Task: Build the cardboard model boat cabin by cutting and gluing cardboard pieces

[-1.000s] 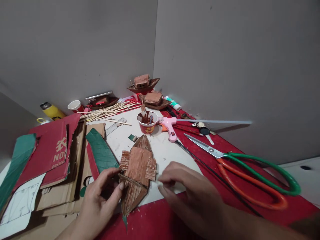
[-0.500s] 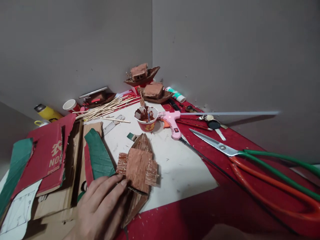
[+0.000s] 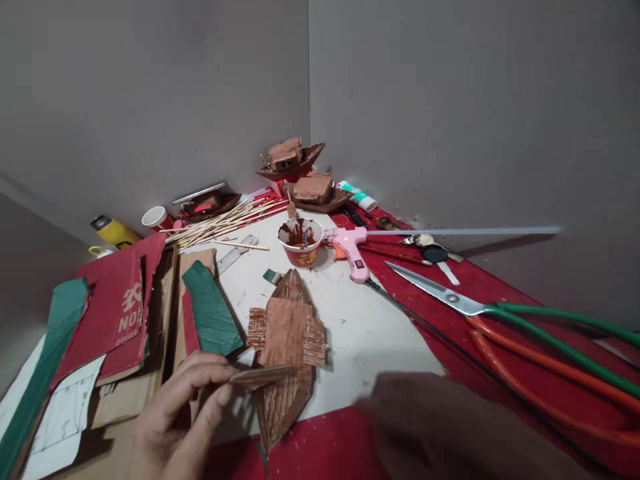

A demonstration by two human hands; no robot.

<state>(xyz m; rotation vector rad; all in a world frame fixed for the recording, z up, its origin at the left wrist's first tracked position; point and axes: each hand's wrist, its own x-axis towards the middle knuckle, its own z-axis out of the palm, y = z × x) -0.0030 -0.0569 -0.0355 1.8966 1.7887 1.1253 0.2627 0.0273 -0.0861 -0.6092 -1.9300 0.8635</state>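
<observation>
Left of the boat, I have my left hand [image 3: 185,407] nearly closed, thumb and fingers pinching a brown strip [image 3: 263,377], which looks unattached. The boat [image 3: 285,333] lies on the table [image 3: 325,440], roof and slatted sides in place, what else is left unclear, its long axis running away from me, far tip slightly right. Right of it, my right hand [image 3: 440,427] is too blurred to tell its opening or hold.

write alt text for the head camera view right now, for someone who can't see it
A left hand pinches a thin brown strip over a brown model boat, while the right hand is a blur nearby. Beyond are a paint-stained cup, a pink glue gun and large scissors.
</observation>
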